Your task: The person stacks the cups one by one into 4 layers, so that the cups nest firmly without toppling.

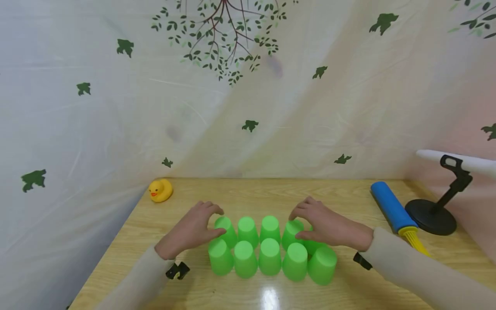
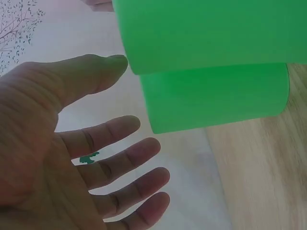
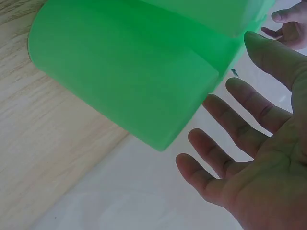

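Several bright green cups stand upside down on the wooden table in two rows, a back row and a front row. My left hand is at the left end, its thumb and fingers spread beside the leftmost back cup. Over the right end of the back row hovers my right hand, partly hiding the rightmost back cup. In the left wrist view, the thumb tip is right at the edge of a green cup. The right wrist view has relaxed, parted fingers near a cup's base.
A yellow rubber duck sits at the far left corner. On the right lie a blue cylinder with a yellow end and a black round-based stand bearing a white tube. A pale printed curtain hangs behind.
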Demonstrator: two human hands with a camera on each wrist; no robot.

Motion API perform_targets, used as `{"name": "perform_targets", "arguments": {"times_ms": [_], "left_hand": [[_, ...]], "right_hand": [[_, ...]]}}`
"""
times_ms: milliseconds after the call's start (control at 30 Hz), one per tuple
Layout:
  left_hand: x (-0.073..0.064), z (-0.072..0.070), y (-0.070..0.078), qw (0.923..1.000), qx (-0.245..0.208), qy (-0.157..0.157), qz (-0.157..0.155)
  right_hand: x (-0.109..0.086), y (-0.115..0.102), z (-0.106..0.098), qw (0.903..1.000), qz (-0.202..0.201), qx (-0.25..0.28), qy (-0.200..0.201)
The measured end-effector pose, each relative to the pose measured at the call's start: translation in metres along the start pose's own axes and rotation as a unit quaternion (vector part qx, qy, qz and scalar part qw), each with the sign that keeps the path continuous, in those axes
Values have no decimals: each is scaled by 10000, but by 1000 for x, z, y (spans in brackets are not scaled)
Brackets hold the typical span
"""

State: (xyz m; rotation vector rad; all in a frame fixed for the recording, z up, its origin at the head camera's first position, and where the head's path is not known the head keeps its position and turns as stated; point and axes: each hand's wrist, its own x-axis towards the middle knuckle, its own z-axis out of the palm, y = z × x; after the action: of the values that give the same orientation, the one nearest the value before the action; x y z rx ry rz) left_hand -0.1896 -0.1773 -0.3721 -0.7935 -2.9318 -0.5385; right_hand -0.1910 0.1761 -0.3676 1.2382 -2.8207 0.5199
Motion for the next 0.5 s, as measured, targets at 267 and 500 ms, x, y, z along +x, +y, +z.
{"name": "perform_targets", "arguments": {"times_ms": [267,500], "left_hand": [[2,0,-3,9997,-208,-46,122],[4,1,-7,9996,-240,-135,97]], "right_hand": [[0,2,2,10000,41,49,-30],[2,3,3,9999,-9,125,19]]}}
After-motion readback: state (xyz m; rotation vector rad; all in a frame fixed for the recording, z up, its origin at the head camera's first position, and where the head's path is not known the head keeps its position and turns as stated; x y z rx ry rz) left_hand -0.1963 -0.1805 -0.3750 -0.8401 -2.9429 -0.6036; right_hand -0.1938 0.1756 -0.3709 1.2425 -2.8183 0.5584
